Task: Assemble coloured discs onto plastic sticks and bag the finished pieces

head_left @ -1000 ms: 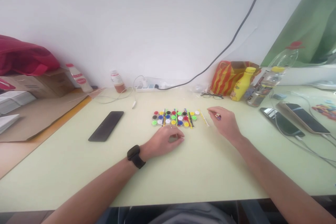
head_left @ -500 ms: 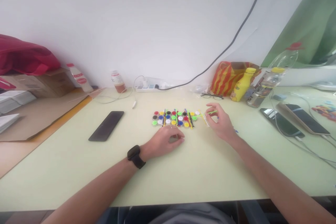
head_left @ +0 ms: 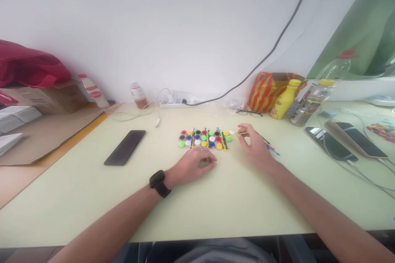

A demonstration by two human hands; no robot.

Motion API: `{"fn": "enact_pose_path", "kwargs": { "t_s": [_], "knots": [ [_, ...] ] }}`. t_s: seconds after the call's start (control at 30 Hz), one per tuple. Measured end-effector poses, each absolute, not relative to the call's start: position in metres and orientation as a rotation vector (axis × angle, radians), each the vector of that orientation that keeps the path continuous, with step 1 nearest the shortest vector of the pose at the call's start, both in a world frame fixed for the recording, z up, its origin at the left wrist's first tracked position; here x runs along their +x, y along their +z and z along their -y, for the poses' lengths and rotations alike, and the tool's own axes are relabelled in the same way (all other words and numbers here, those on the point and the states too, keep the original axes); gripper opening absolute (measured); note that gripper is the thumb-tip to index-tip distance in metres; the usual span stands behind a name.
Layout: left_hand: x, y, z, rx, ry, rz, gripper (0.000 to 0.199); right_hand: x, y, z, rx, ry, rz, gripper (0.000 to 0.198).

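Between the thumb and fingers of my right hand (head_left: 256, 150) is a thin green stick (head_left: 242, 133), pointing left toward the caps. Small round caps (head_left: 197, 142) in red, yellow, black, white, blue and green lie in rows in the middle of the table. Groups of coloured sticks (head_left: 207, 137) lie between some of them. Just in front of the caps, my left hand (head_left: 191, 167) rests on the table, loosely curled, thumb and fingers apart and nothing in it. Beyond my right hand lie a blue stick (head_left: 273, 150) and a dark one, partly hidden by it.
A black phone (head_left: 125, 148) lies at left. Two phones with cables, one of them a black phone (head_left: 330, 143), lie at right. Eyeglasses (head_left: 249, 112), a yellow bottle (head_left: 285, 100), a striped bag (head_left: 262, 90) and a power strip (head_left: 174, 104) stand or lie along the wall.
My right hand has shifted slightly left and down with the green stick, uncovering more of the sticks on its right. Pale sticks seen below its fingertips no longer show. My left hand is still.
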State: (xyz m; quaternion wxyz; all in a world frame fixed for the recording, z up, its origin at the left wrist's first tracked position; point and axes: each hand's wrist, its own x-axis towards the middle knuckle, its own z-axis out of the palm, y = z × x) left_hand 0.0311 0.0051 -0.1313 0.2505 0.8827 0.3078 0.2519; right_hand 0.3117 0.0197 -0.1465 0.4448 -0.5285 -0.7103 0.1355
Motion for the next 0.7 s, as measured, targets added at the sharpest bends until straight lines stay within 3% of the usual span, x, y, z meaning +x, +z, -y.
{"fn": "enact_pose_path", "kwargs": {
  "t_s": [0.43, 0.7],
  "knots": [
    [0.031, -0.131, -0.005, 2.393, 0.696, -0.831, 0.014, 0.319, -0.133, -0.015, -1.384, 0.274, 1.866, 0.031],
    [0.031, -0.127, -0.002, 2.376, 0.677, -0.843, 0.021, 0.315, -0.118, 0.004, -1.275, 0.580, 2.026, 0.023]
  ]
}}
